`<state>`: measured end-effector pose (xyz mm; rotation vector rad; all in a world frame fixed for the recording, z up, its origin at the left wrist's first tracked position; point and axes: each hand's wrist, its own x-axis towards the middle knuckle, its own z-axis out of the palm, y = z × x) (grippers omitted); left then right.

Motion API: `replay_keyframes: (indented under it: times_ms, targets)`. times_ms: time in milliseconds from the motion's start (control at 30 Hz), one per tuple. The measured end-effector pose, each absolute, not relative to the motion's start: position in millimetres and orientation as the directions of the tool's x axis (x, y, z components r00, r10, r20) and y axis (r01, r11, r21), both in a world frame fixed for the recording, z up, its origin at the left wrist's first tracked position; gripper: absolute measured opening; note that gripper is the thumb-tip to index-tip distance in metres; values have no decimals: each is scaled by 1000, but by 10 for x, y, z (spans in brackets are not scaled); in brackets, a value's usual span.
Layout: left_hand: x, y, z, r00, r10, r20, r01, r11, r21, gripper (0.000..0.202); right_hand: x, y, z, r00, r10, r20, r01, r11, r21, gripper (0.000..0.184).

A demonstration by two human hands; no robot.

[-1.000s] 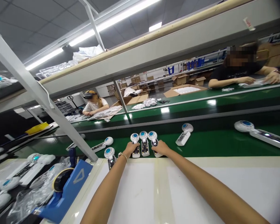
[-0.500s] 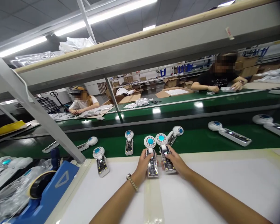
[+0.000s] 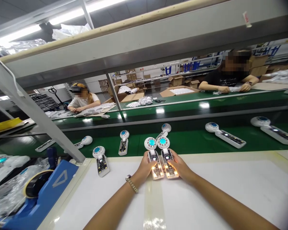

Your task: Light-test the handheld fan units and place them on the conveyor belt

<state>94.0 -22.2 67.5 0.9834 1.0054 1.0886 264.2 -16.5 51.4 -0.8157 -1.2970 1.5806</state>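
Left hand (image 3: pixel 144 167) and right hand (image 3: pixel 179 167) both closed, each grasping one white handheld unit with a blue dial head: left unit (image 3: pixel 155 166), right unit (image 3: pixel 169 166). Units side by side on the desk (image 3: pixel 230 195), near its far edge, heads pointing toward the belt; cannot tell whether they touch. Main event: amber LEDs (image 3: pixel 155 174) glowing on both exposed boards, under the fingers. Third unit (image 3: pixel 101 161) lies on the desk to the left, unheld, no glow visible. More units (image 3: pixel 225 135) lie spaced along the green conveyor belt (image 3: pixel 189 142).

Left of the desk, a blue tape dispenser (image 3: pixel 45 191) and clear plastic bags (image 3: pixel 12 191). Beyond the steel frame (image 3: pixel 26 108), two co-workers sit at a further green belt: one (image 3: pixel 83 102) handling items far left, the other (image 3: pixel 230 80) at right. Cardboard boxes (image 3: pixel 180 92) stacked behind them, under long ceiling lights
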Motion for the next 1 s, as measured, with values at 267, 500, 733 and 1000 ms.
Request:
replay_keyframes:
  times_ms: [267, 500, 733, 1000]
  targets:
    - [971, -273, 710, 132, 983, -125, -251, 155, 956, 47, 2635, -158, 466, -350, 930, 112, -250, 23, -968, 40]
    - [962, -262, 694, 146, 983, -112, -237, 144, 961, 49, 2629, -138, 443, -338, 935, 108, -246, 23, -969, 39]
    - [976, -276, 711, 174, 977, -127, -280, 172, 945, 48, 2623, -165, 502, -346, 938, 38, -274, -62, -960, 48]
    - [934, -225, 585, 176, 981, -82, -276, 130, 952, 44, 2609, -149, 512, -310, 951, 15, -246, -65, -967, 51]
